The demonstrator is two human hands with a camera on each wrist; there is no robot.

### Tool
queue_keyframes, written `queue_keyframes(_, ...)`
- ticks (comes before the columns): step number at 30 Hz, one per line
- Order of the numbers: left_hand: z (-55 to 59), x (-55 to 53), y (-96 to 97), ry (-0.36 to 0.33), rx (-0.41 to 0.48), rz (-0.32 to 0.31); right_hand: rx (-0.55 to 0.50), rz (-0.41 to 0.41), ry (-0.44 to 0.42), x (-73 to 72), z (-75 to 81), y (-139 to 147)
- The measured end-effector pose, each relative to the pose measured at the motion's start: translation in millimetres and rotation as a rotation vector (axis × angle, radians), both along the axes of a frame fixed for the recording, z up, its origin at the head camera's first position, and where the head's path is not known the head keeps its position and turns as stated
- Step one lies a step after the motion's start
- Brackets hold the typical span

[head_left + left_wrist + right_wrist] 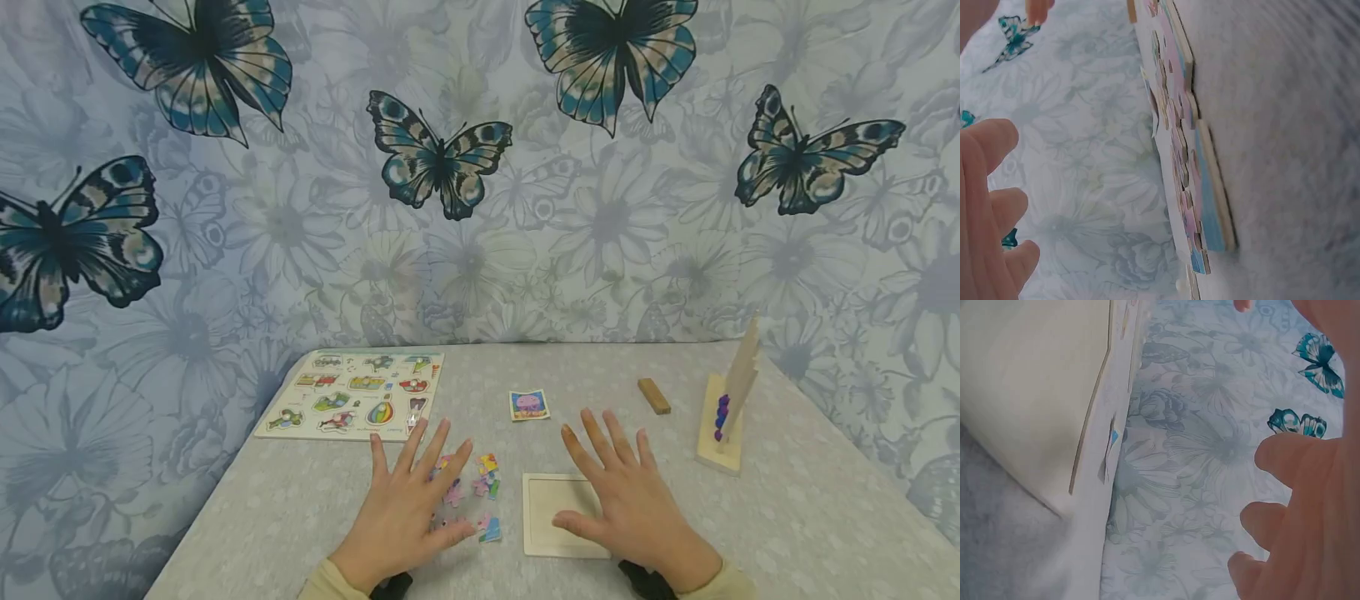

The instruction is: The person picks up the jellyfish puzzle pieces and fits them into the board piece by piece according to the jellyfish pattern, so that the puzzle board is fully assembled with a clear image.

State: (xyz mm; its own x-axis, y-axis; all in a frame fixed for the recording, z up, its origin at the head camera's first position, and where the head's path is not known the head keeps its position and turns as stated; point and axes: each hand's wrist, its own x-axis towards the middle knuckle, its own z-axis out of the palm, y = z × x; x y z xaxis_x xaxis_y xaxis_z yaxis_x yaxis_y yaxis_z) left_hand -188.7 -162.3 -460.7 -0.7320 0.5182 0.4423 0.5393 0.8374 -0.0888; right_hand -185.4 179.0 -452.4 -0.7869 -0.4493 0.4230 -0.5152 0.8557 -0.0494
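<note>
My left hand (408, 512) is held with fingers spread above several colourful jigsaw pieces (489, 528), partly hiding them in the head view. In the left wrist view the wooden jigsaw pieces (1213, 194) lie flat on the cloth, apart from the fingers. Over the right part of a shallow wooden puzzle tray (561, 546) my right hand (630, 508) spreads its fingers, holding nothing. The right wrist view shows the bare floor of that tray (1029, 381). Behind it lies a small square picture card (529, 405) with a pink figure.
A picture board (352, 396) with vehicles and toys lies at the back left. A small wooden block (654, 396) is at the back right. Farther right stands an upright wooden panel on a base (718, 425) with purple and blue beads. A butterfly-patterned backdrop (480, 275) rises behind the table.
</note>
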Motion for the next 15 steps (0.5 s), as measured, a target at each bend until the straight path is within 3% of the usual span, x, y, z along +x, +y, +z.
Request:
queue_keyframes(4,-0.3,-0.4,0.0,0.005,0.021,-0.01,-0.137,0.057,-0.159,-3.7,-3.5,4)
queue_keyframes(7,-0.8,-2.4,-1.8,-0.06,0.107,-0.021,-0.266,0.123,-0.252,-8.7,-6.7,10)
queue_keyframes(10,-1.3,-5.8,-6.8,-0.118,0.237,-0.015,-0.357,0.155,-0.279,-13.4,-7.2,15)
queue_keyframes(15,-0.8,-13.2,-22.5,-0.114,0.326,0.027,-0.403,0.144,-0.4,-17.3,-2.3,26)
